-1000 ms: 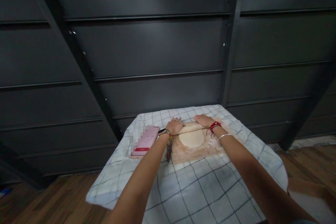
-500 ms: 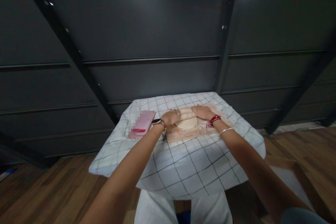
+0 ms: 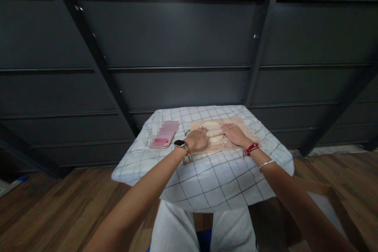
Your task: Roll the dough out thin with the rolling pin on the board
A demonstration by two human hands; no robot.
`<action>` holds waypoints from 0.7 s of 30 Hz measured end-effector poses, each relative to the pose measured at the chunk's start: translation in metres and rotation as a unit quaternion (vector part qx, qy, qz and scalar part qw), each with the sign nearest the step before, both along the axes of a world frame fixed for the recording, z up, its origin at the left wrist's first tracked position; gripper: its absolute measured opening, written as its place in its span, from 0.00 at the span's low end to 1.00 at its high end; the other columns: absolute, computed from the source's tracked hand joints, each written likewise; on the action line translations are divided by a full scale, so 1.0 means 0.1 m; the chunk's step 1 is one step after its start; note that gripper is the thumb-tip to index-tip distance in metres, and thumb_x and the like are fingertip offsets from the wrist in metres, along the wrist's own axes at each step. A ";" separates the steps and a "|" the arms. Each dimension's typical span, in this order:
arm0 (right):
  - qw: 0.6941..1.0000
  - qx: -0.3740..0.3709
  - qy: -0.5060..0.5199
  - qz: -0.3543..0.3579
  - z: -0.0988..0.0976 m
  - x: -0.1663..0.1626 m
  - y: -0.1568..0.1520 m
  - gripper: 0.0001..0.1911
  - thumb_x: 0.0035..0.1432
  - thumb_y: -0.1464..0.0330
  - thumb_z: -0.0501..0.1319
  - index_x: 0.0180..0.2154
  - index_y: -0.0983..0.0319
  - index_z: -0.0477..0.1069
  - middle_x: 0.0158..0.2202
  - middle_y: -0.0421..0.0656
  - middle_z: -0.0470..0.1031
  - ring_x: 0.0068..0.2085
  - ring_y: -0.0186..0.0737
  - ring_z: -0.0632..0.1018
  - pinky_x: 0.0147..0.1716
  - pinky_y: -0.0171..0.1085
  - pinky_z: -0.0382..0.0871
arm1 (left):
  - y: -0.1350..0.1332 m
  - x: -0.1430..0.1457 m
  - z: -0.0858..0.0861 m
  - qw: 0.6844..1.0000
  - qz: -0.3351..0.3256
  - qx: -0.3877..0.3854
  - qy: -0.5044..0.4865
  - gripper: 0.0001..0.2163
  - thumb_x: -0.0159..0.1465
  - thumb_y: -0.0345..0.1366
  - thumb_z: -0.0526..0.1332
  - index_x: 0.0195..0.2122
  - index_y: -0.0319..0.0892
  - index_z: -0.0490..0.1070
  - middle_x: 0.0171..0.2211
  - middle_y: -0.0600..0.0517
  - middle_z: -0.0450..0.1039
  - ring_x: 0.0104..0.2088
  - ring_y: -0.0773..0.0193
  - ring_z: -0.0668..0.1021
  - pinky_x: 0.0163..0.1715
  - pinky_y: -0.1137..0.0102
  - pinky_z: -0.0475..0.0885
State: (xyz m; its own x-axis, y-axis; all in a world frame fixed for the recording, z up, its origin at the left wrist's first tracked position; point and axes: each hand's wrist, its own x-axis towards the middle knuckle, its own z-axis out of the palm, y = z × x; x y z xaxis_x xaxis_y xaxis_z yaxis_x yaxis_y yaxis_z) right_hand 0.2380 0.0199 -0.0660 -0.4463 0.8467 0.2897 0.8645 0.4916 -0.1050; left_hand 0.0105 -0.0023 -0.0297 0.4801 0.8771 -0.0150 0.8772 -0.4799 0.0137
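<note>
We take this for a room at home, set up for cooking. A small table's checked cloth (image 3: 212,183) carries a floury board (image 3: 246,128) with dough (image 3: 215,132). Around it are a wood-plank floor (image 3: 59,204) and a dark panelled wall (image 3: 177,35).

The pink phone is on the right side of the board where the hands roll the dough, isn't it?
Not quite. The head view shows the pink phone lying on the left side of the board, not the right. The left hand and right hand do roll the dough there.
</note>
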 end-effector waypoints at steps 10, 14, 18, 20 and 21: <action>0.996 0.082 0.030 0.024 -0.12 0.03 -0.31 0.22 0.68 0.65 0.40 0.52 0.66 0.65 0.50 0.51 0.70 0.52 0.45 0.66 0.56 0.45 0.56 | -0.46 0.11 -0.04 1.000 0.017 0.018 0.000 0.28 0.68 0.41 0.43 0.66 0.30 0.49 0.63 0.37 0.55 0.63 0.50 0.58 0.60 0.59 0.51; 0.998 0.048 0.042 -0.003 -0.12 0.03 -0.38 0.21 0.68 0.64 0.40 0.54 0.64 0.63 0.53 0.50 0.68 0.56 0.44 0.64 0.55 0.47 0.56 | -0.56 0.11 -0.07 0.999 0.019 0.035 0.003 0.28 0.67 0.40 0.45 0.66 0.30 0.49 0.64 0.37 0.52 0.64 0.49 0.56 0.61 0.59 0.50; 0.997 0.037 0.059 -0.022 -0.13 0.03 -0.47 0.20 0.67 0.63 0.43 0.54 0.63 0.63 0.55 0.50 0.67 0.57 0.45 0.64 0.55 0.49 0.56 | -0.66 0.12 -0.11 0.998 0.014 0.060 0.003 0.29 0.66 0.40 0.47 0.66 0.30 0.48 0.65 0.36 0.51 0.64 0.48 0.55 0.61 0.57 0.49; 0.997 0.044 0.062 -0.024 -0.12 0.03 -0.50 0.20 0.66 0.64 0.44 0.53 0.64 0.63 0.54 0.51 0.67 0.56 0.45 0.65 0.56 0.49 0.56 | -0.71 0.14 -0.13 0.997 0.013 0.071 0.013 0.30 0.66 0.40 0.48 0.66 0.30 0.48 0.65 0.36 0.51 0.64 0.47 0.54 0.61 0.56 0.49; 0.997 0.049 0.060 -0.024 -0.11 0.02 -0.51 0.19 0.66 0.64 0.45 0.53 0.65 0.64 0.54 0.51 0.67 0.56 0.45 0.65 0.56 0.49 0.56 | -0.73 0.15 -0.14 0.997 0.013 0.076 0.019 0.30 0.66 0.40 0.49 0.66 0.29 0.48 0.65 0.35 0.51 0.64 0.46 0.54 0.61 0.55 0.48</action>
